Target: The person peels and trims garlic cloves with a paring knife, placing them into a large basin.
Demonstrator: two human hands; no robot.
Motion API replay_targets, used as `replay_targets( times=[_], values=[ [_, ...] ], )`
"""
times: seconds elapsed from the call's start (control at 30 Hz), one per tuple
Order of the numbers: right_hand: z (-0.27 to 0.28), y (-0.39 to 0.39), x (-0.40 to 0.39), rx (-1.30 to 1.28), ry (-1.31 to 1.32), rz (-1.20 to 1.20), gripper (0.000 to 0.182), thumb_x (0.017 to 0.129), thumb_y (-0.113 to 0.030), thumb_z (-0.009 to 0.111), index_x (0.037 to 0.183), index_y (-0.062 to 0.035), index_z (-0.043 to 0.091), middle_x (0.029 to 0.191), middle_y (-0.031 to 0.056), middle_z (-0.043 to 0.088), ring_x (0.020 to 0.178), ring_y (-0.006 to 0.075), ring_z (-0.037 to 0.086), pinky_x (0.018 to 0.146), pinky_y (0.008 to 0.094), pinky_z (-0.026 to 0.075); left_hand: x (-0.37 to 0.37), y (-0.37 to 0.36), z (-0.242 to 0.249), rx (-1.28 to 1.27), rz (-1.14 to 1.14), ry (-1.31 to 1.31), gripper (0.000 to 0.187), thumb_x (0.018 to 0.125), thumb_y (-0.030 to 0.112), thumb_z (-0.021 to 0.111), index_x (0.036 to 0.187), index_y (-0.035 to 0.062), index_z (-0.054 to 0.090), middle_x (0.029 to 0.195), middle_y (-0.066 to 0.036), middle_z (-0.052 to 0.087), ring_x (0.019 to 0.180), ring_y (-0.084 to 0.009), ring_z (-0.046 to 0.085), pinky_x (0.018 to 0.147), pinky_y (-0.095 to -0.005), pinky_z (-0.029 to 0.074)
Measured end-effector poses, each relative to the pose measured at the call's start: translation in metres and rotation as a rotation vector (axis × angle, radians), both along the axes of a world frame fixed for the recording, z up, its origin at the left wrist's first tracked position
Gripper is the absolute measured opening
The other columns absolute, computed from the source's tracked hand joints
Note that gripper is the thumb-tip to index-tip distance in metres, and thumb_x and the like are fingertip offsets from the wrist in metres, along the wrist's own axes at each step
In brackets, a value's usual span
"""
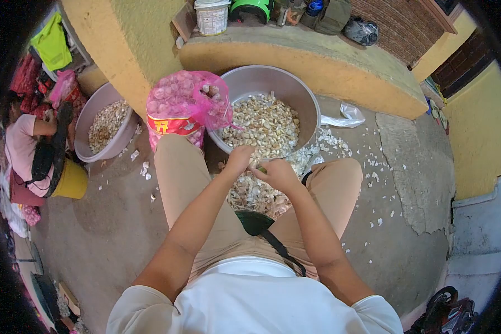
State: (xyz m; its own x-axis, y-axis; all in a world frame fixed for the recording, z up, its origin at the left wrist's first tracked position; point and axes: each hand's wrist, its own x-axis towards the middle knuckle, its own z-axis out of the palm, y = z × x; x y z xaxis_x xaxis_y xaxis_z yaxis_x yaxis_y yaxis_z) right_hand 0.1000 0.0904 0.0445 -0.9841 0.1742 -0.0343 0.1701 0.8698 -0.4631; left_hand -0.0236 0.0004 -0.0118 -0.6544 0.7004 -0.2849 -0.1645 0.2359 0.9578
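Observation:
My left hand is closed, its fingertips pinched around a small pale garlic clove, mostly hidden. Close beside it, my right hand is closed around a small greenish tool; its working end cannot be made out. Both hands meet between my knees, just over the near rim of a large grey basin. Peeled garlic cloves fill the basin's bottom. Below the hands lies a heap of garlic skins and pieces. A pink mesh bag of whole garlic bulbs stands left of the basin.
Garlic skins litter the concrete floor at right. A yellow ledge runs behind the basin, carrying a white bucket. At left, another person sits near a second basin of cloves and a yellow bucket.

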Motion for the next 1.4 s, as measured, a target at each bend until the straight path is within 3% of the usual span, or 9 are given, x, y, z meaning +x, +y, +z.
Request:
replay_targets(
  times=[0.2,0.3,0.5,0.6,0.9,1.1,1.2,1.3,1.4],
  values=[
    [-0.015,-0.011,0.001,0.074,-0.1,0.085,0.043,0.076,-0.044,0.05,0.067,-0.0026,0.058,0.062,0.0178,0.056,0.063,0.0324,0.056,0.058,0.0405,0.043,-0.01,-0.003,0.005,0.036,0.132,-0.396,0.022,0.08,0.025,0.042,0.074,0.007,0.054,0.064,-0.005,0.053,0.051,-0.0131,0.05,0.039,-0.0305,0.036],
    [-0.009,-0.004,-0.001,-0.135,-0.057,0.028,0.046,0.076,-0.048,0.048,0.072,-0.0033,0.058,0.062,0.0177,0.056,0.063,0.0335,0.056,0.058,0.042,0.043,-0.01,-0.002,0.001,0.06,0.137,-0.349,0.023,0.08,0.026,0.04,0.076,0.0071,0.053,0.066,-0.004,0.054,0.054,-0.0129,0.05,0.041,-0.0313,0.036],
    [0.014,-0.004,0.003,-0.069,0.039,-0.157,0.044,0.071,-0.046,0.057,0.076,-0.0026,0.052,0.066,0.0193,0.056,0.063,0.0341,0.056,0.057,0.0398,0.043,-0.006,-0.005,0.009,0.002,0.049,-0.397,0.024,0.081,0.026,0.04,0.081,0.0065,0.053,0.065,-0.003,0.054,0.053,-0.0137,0.05,0.043,-0.0298,0.036],
    [0.004,-0.006,0.0,-0.026,0.084,-0.142,0.044,0.071,-0.046,0.057,0.075,-0.0028,0.052,0.065,0.0183,0.056,0.062,0.0338,0.056,0.057,0.0398,0.043,0.003,0.002,0.006,0.081,0.15,-0.339,0.026,0.079,0.025,0.04,0.07,0.0043,0.052,0.053,-0.007,0.05,0.039,-0.0169,0.046,0.031,-0.03,0.031],
    [0.0,-0.007,0.0,0.043,0.157,-0.108,0.037,0.076,-0.042,0.051,0.066,-0.0061,0.054,0.056,0.0145,0.055,0.055,0.0311,0.055,0.051,0.0408,0.042,0.004,0.001,0.007,0.046,0.108,-0.371,0.026,0.078,0.023,0.04,0.07,0.0019,0.052,0.053,-0.008,0.049,0.036,-0.0178,0.043,0.03,-0.0301,0.029],
    [0.001,-0.008,-0.001,0.143,0.052,0.003,0.04,0.075,-0.044,0.049,0.067,-0.0058,0.056,0.058,0.0149,0.055,0.056,0.0318,0.055,0.053,0.0413,0.043,-0.001,0.003,-0.014,0.061,0.134,-0.307,0.025,0.08,0.028,0.039,0.076,0.0082,0.054,0.06,-0.004,0.053,0.047,-0.014,0.049,0.04,-0.0306,0.035],
    [-0.008,-0.013,0.001,0.158,-0.039,0.074,0.041,0.076,-0.045,0.048,0.069,-0.0051,0.057,0.06,0.0154,0.056,0.059,0.0318,0.056,0.055,0.0411,0.044,-0.006,0.002,-0.009,0.026,0.163,-0.486,0.025,0.08,0.028,0.039,0.077,0.0086,0.054,0.062,-0.004,0.055,0.051,-0.0141,0.05,0.043,-0.0329,0.037],
    [-0.014,-0.013,-0.002,0.083,-0.13,0.019,0.041,0.075,-0.044,0.049,0.071,-0.0045,0.058,0.061,0.0154,0.057,0.061,0.0319,0.056,0.057,0.0409,0.044,-0.007,0.0,-0.005,0.004,0.146,-0.426,0.026,0.08,0.028,0.038,0.077,0.0081,0.054,0.065,-0.005,0.056,0.052,-0.0144,0.051,0.044,-0.0324,0.038],
    [-0.005,-0.007,0.0,-0.137,-0.003,-0.059,0.04,0.074,-0.046,0.051,0.072,-0.006,0.059,0.063,0.0146,0.058,0.059,0.0304,0.057,0.056,0.0385,0.044,-0.005,-0.003,-0.002,0.048,0.107,-0.375,0.026,0.08,0.028,0.038,0.078,0.0075,0.053,0.067,-0.005,0.056,0.055,-0.0147,0.052,0.045,-0.0319,0.039]
  ],
)
